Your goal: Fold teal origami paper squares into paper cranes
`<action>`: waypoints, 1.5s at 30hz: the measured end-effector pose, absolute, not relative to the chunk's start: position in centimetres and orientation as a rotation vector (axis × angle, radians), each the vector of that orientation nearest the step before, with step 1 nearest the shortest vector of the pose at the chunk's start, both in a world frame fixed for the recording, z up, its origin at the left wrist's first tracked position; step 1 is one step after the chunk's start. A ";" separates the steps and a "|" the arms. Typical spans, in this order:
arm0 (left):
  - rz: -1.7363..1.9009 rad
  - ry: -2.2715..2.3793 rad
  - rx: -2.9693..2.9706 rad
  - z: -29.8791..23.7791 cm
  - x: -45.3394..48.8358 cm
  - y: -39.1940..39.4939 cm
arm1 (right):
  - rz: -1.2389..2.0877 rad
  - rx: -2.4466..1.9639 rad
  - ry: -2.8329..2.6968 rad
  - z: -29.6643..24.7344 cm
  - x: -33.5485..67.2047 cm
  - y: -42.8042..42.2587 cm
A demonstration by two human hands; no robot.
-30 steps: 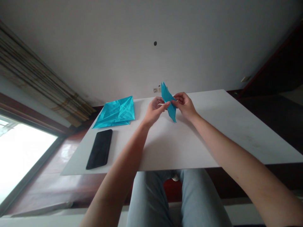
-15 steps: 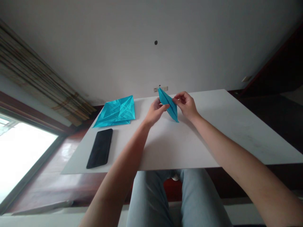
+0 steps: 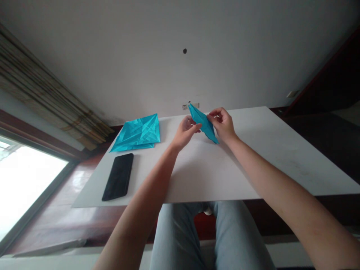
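A folded piece of blue paper (image 3: 204,122), long and pointed at both ends, is held up slantwise above the far part of the white table (image 3: 213,176). My left hand (image 3: 186,132) grips its left side, thumb in front and the other fingers partly hidden behind. At the paper's upper right edge, my right hand (image 3: 222,122) pinches it between thumb and forefinger. Its back side is out of sight.
Creased blue paper sheets (image 3: 137,132) lie at the table's far left. Nearer to me, a black phone (image 3: 118,177) rests by the left edge. A wall with a socket (image 3: 194,105) stands behind the table; a curtain (image 3: 50,86) hangs at left.
The folded paper's lower tip has swung to the right and its face has turned, so the dark crease along it no longer shows. Both hands stay nearly in place.
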State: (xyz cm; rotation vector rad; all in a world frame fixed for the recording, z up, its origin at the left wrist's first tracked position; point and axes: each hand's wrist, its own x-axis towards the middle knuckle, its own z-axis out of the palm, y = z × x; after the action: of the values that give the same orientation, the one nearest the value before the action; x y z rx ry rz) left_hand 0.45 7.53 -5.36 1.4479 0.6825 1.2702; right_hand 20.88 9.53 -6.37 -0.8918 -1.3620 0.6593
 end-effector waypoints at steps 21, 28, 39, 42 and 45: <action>1.320 0.697 1.447 -5.2 0.6 7.5 | 0.687 -0.892 -1.363 -6.2 20.9 9.4; 1.425 0.743 1.426 -5.4 0.7 8.0 | 0.692 -0.878 -1.354 -5.4 21.0 9.0; 1.487 0.814 1.386 -5.4 0.6 8.1 | 1.033 -0.827 -1.456 -5.4 20.2 8.5; 1.513 0.827 1.408 -5.4 0.5 8.0 | 1.229 -0.776 -1.448 -5.2 20.1 7.9; 1.541 0.844 1.422 -5.4 0.5 8.1 | 1.322 -0.750 -1.412 -5.1 20.1 7.6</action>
State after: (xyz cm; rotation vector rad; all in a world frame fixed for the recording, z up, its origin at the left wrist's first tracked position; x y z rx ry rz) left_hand 0.48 8.11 -5.44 1.4218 0.8444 1.5410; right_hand 20.10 7.59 -5.13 -0.7501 -1.4120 1.3223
